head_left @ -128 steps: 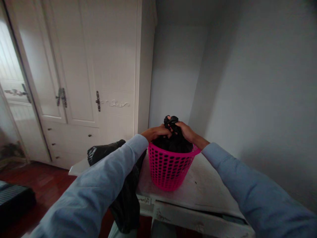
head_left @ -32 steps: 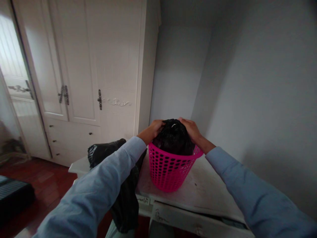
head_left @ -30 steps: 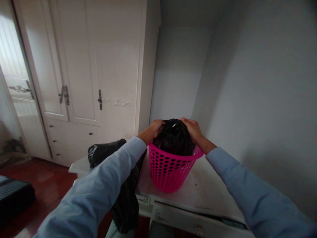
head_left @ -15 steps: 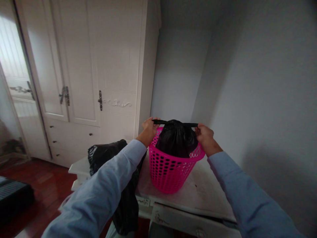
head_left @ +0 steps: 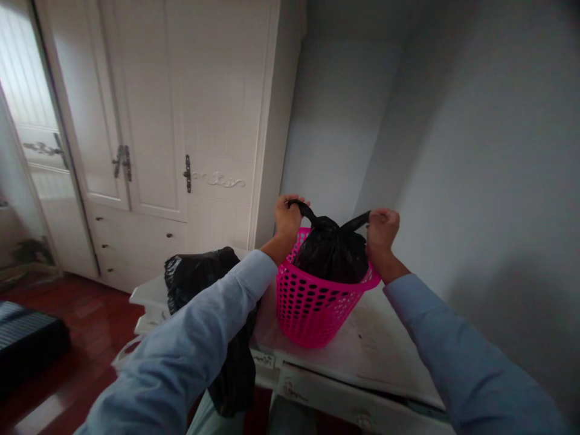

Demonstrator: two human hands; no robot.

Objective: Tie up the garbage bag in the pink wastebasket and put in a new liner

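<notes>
White table [head_left: 380, 338] supports the basket [head_left: 312, 311]; inside the basket sits a black bag [head_left: 333, 257], and above it my left hand [head_left: 287, 217] and right hand [head_left: 383, 229] grip the bag's straps [head_left: 356, 223] apart, probably for tension.

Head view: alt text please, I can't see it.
Left hand and right hand each hold a narrow end of a black plastic bag in a round, perforated pink plastic basket. It stands on a white table, with more black plastic to its left, partly behind a blue sleeve. A white wardrobe stands behind.
</notes>
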